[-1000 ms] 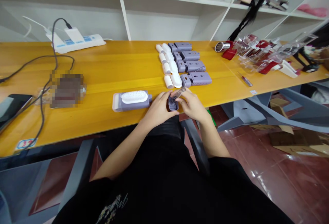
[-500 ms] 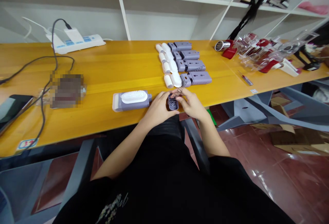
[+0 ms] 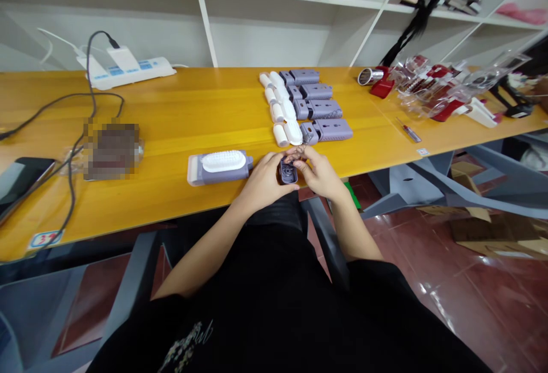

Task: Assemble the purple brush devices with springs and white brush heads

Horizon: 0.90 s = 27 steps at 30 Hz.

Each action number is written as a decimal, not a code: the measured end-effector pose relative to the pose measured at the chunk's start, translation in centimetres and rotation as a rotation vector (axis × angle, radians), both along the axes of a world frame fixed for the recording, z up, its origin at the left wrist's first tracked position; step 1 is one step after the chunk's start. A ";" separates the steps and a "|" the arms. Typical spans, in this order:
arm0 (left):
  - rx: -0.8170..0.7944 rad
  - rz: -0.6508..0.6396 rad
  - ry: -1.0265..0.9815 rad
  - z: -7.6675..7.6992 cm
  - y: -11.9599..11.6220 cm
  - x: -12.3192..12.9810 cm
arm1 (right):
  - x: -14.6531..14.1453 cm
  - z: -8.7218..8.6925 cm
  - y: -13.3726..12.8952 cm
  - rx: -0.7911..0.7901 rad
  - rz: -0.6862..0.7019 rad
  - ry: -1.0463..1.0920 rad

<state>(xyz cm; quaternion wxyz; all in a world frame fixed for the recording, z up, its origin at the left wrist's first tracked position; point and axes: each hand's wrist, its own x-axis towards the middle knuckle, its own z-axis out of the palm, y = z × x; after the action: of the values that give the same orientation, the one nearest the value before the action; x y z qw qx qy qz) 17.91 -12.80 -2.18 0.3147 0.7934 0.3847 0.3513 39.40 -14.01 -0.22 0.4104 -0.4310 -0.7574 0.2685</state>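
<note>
"Hands?"

"On my feed, the left hand [image 3: 264,180] and right hand [image 3: 319,174] are both closed narrowly on a small lilac case [image 3: 287,172], at the front edge of the yellow wooden table [image 3: 171,202]."

"Surface?"

"Rows of lilac cases [image 3: 325,131] and white parts [image 3: 280,112] sit ahead. A power strip [image 3: 126,73] lies far left, red tools in clear bags [image 3: 432,92] far right."

"Room?"

"White shelves [image 3: 274,36] stand behind. Cardboard [image 3: 492,229] lies on the red tile floor [image 3: 449,287]."
</note>
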 end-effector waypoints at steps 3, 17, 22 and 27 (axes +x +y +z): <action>0.004 0.000 -0.007 0.0 0.0 0.0 | 0.0 0.1 -0.1 -0.005 -0.002 0.003; 0.003 0.019 0.007 0.2 -0.2 0.1 | -0.2 0.0 0.2 0.113 -0.042 -0.064; -0.001 0.028 0.003 0.2 -0.2 0.1 | -0.3 -0.2 0.3 0.145 -0.033 -0.105; -0.006 0.023 -0.004 0.2 -0.2 0.1 | -0.5 -0.3 0.5 0.194 -0.048 -0.151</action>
<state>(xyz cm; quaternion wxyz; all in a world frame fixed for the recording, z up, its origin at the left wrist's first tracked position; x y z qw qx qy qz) 18.03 -12.97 -2.00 0.3136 0.7875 0.3941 0.3552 38.94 -13.50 -0.50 0.3983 -0.4262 -0.7980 0.1512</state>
